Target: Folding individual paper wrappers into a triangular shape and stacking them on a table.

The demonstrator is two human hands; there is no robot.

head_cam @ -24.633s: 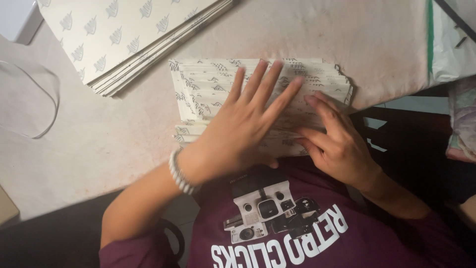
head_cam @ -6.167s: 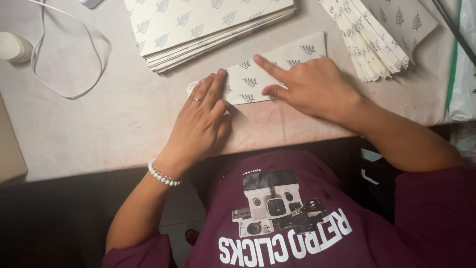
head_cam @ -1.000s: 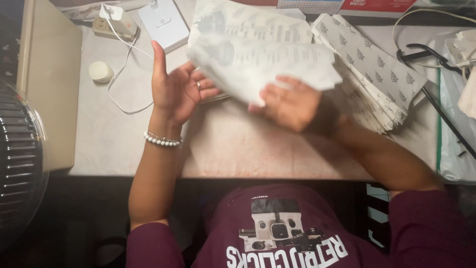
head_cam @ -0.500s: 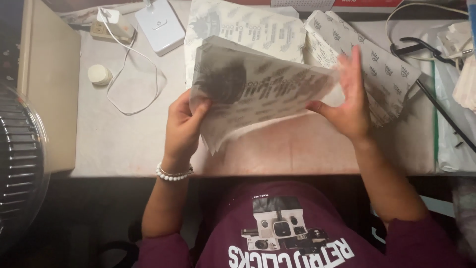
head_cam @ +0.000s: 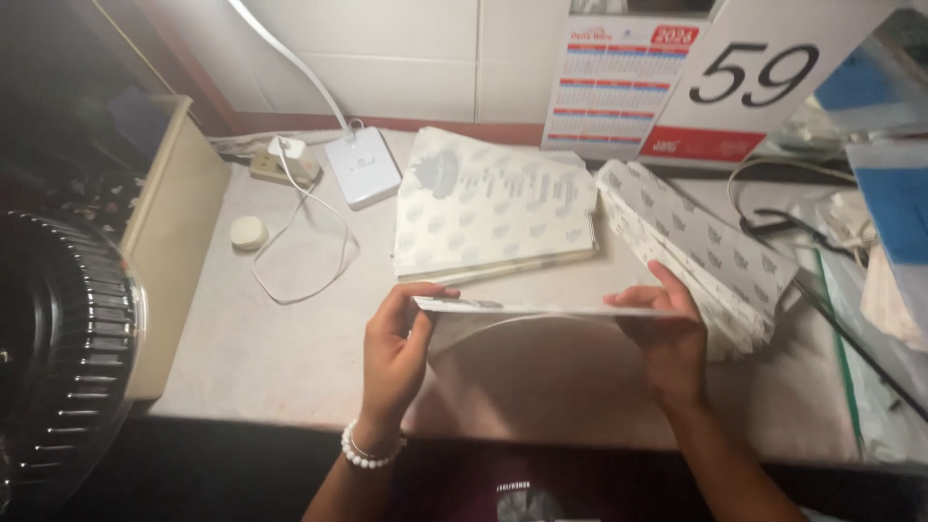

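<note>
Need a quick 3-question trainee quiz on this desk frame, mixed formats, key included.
1. True or false: the left hand and right hand hold the thin printed paper sheet flat at its two ends, edge-on to the camera.
2. Which lies beside the right hand? A) fanned stack of leaf-patterned paper bags B) round white disc C) white square adapter
3. Fill in: the left wrist wears a white ____ bracelet.

Key: 1 true; 2 A; 3 bead.
</note>
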